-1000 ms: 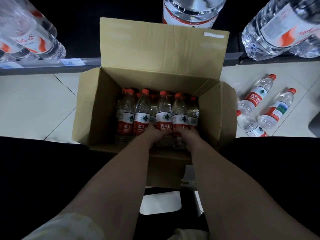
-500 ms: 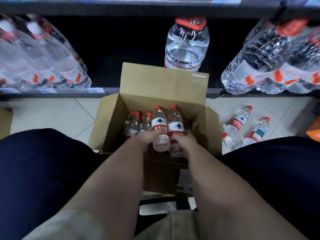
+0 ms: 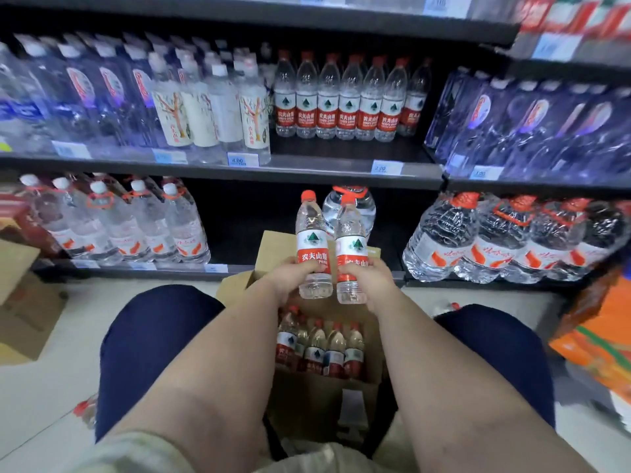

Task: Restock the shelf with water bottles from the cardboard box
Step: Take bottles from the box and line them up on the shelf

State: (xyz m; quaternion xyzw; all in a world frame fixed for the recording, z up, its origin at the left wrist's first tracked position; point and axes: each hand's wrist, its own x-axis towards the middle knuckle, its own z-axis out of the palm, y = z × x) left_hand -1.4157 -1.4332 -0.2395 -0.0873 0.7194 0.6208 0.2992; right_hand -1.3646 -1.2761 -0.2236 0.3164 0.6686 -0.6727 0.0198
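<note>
My left hand [image 3: 289, 278] grips a red-capped water bottle [image 3: 311, 233] by its lower half. My right hand [image 3: 370, 276] grips a second, matching water bottle [image 3: 351, 240] right beside it. Both bottles stand upright in the air above the open cardboard box [image 3: 273, 247], which sits on the floor between my knees. Several more red-label bottles [image 3: 319, 349] remain upright inside the box. On the middle shelf [image 3: 341, 170] a row of the same red-label bottles [image 3: 348, 104] stands, with bare shelf in front of them.
Large water jugs fill the bottom shelf at left [image 3: 129, 223] and right [image 3: 505, 240], with one jug [image 3: 351, 203] behind the box. Tall blue-tinted bottles [image 3: 102, 93] line the middle shelf. Another cardboard box [image 3: 24, 302] is at left, an orange package [image 3: 601, 332] at right.
Both hands lifted one bottle each out of the box and raised them above it. My view tilted up from the box to the shelves.
</note>
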